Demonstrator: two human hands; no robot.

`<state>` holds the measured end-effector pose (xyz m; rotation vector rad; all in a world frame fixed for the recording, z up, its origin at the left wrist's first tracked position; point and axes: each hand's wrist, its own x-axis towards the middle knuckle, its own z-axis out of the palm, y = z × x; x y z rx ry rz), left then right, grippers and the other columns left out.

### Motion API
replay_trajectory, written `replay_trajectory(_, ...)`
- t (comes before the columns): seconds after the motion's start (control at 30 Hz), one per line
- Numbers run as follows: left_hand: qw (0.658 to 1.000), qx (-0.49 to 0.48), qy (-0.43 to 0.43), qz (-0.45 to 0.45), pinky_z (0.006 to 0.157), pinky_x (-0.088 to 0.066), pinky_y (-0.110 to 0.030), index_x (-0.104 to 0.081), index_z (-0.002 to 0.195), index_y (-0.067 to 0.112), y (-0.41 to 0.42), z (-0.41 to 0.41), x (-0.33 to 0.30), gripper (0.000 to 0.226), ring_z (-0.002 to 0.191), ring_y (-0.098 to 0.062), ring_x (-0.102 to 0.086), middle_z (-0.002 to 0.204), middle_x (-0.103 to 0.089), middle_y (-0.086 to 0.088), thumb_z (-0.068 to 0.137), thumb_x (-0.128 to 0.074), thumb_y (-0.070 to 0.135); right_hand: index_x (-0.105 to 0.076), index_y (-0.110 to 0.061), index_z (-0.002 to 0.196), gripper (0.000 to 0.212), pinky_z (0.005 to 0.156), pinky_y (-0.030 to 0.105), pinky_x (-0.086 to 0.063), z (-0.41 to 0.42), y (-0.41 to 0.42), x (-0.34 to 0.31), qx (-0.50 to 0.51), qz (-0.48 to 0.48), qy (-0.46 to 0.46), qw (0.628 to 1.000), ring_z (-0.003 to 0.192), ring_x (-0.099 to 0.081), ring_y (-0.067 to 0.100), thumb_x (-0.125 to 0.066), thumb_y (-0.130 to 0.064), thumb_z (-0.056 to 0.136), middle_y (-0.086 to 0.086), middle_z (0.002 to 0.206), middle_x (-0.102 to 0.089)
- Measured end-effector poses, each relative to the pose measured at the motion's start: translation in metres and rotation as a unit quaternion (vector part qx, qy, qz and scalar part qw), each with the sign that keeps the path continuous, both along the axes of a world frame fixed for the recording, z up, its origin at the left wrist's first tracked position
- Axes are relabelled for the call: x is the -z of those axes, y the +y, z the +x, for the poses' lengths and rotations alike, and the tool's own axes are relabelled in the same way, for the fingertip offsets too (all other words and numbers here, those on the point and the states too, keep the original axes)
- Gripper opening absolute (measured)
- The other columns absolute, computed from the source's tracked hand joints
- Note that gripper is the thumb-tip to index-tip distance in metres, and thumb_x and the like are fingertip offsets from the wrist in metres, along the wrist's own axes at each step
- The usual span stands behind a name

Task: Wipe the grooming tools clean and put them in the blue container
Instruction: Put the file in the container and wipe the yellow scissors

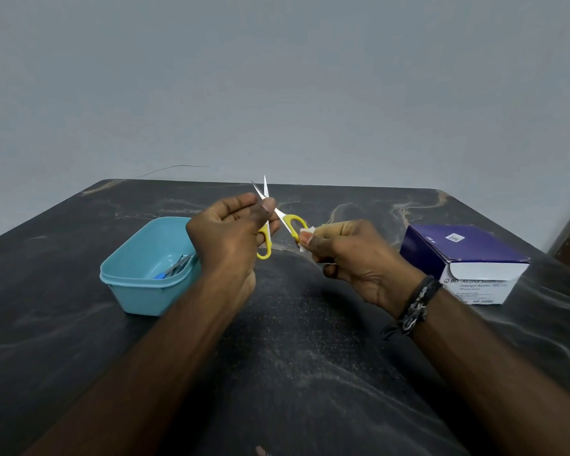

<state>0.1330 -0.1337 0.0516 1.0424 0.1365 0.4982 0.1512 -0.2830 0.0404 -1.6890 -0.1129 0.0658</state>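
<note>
Small scissors (293,221) with yellow handles and thin silver blades are held up above the table, blades spread and pointing away from me. My left hand (231,235) pinches them near the pivot, one handle loop hanging below its fingers. My right hand (352,258) holds a small white wipe (305,238) pressed against the other yellow handle loop. The blue container (135,284) stands on the table to the left, with a blue-handled tool (171,269) and other metal tools lying inside.
A purple and white box of alcohol swabs (464,261) lies on the right of the dark marble-patterned table (293,340). A grey wall rises behind the table's far edge. A dark bracelet sits on my right wrist.
</note>
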Motion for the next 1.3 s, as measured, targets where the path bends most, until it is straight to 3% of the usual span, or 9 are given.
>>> replay_trajectory(0.13, 0.998, 0.015, 0.005, 0.056, 0.057, -0.061, -0.032, -0.069, 0.086, 0.005, -0.003, -0.001, 0.001, 0.011, 0.06, -0.019, -0.07, 0.072, -0.073, -0.009, 0.08, -0.074, -0.002, -0.073, 0.007, 0.093, 0.025, 0.05, 0.025, -0.03, 0.001, 0.003, 0.001, 0.002, 0.033, 0.011, 0.999, 0.058, -0.04, 0.012, -0.073, -0.017, 0.086, 0.014, 0.078, -0.053)
replay_trajectory(0.4, 0.994, 0.022, 0.009, 0.103, 0.046, -0.055, -0.024, -0.068, 0.081, 0.009, 0.002, 0.002, 0.004, 0.015, 0.048, -0.012, -0.067, 0.059, -0.07, -0.001, 0.084, -0.069, -0.005, -0.078, -0.002, 0.084, 0.02, 0.052, 0.025, -0.031, -0.003, 0.001, 0.001, -0.046, -0.025, -0.009, 0.999, 0.068, -0.041, 0.018, -0.076, -0.021, 0.083, 0.015, 0.079, -0.058)
replay_trajectory(0.53, 0.985, 0.041, 0.011, 0.169, 0.049, -0.054, -0.023, -0.069, 0.09, 0.004, -0.002, 0.003, 0.01, 0.01, 0.05, -0.01, -0.066, 0.068, -0.07, -0.007, 0.084, -0.069, -0.004, -0.077, 0.001, 0.089, 0.019, 0.049, 0.025, -0.026, -0.001, -0.001, 0.0, -0.028, -0.016, -0.047, 0.998, 0.06, -0.033, 0.018, -0.074, -0.017, 0.084, 0.014, 0.071, -0.053)
replay_trajectory(0.73, 0.979, -0.001, 0.007, 0.202, 0.051, -0.055, -0.022, -0.072, 0.09, 0.009, 0.0, 0.005, 0.013, 0.013, 0.054, -0.01, -0.068, 0.072, -0.072, -0.006, 0.083, -0.072, -0.001, -0.078, -0.006, 0.08, 0.012, 0.05, 0.026, -0.027, -0.003, 0.0, -0.001, -0.054, -0.07, -0.061, 0.994, 0.07, -0.033, 0.025, -0.077, -0.018, 0.081, 0.014, 0.071, -0.053)
replay_trajectory(0.87, 0.978, -0.005, 0.005, 0.209, 0.051, -0.054, -0.022, -0.071, 0.081, 0.017, 0.001, 0.005, 0.013, 0.018, 0.055, -0.01, -0.068, 0.07, -0.072, -0.003, 0.083, -0.072, -0.001, -0.079, -0.006, 0.081, 0.014, 0.05, 0.023, -0.028, -0.004, -0.002, -0.001, -0.072, -0.098, -0.061, 0.991, 0.063, -0.037, 0.018, -0.079, -0.02, 0.079, 0.009, 0.064, -0.056)
replay_trajectory(1.03, 0.972, 0.034, 0.013, 0.234, 0.047, -0.051, -0.018, -0.072, 0.081, 0.013, -0.002, 0.005, 0.014, 0.015, 0.054, -0.009, -0.068, 0.068, -0.072, -0.003, 0.081, -0.073, -0.002, -0.078, -0.011, 0.074, 0.009, 0.046, 0.014, -0.03, 0.002, -0.003, 0.004, -0.038, -0.085, -0.099, 0.991, 0.046, -0.036, 0.002, -0.078, -0.017, 0.081, -0.007, 0.048, -0.052)
replay_trajectory(1.2, 0.968, 0.027, 0.009, 0.249, 0.048, -0.051, -0.02, -0.07, 0.073, 0.021, -0.003, 0.004, 0.015, 0.024, 0.054, -0.009, -0.067, 0.066, -0.072, 0.0, 0.081, -0.073, -0.002, -0.079, -0.011, 0.074, 0.012, 0.051, 0.023, -0.026, 0.002, 0.0, 0.004, -0.043, -0.08, -0.102, 0.991, 0.061, -0.034, 0.02, -0.079, -0.021, 0.08, 0.01, 0.061, -0.05)
replay_trajectory(1.3, 0.966, 0.022, 0.002, 0.257, 0.046, -0.048, -0.018, -0.07, 0.071, 0.021, -0.003, 0.003, 0.015, 0.025, 0.051, -0.008, -0.065, 0.068, -0.073, -0.003, 0.081, -0.072, -0.002, -0.078, -0.006, 0.078, 0.014, 0.051, 0.026, -0.025, 0.001, -0.002, 0.003, -0.059, -0.09, -0.092, 0.99, 0.065, -0.031, 0.023, -0.079, -0.02, 0.08, 0.01, 0.063, -0.049)
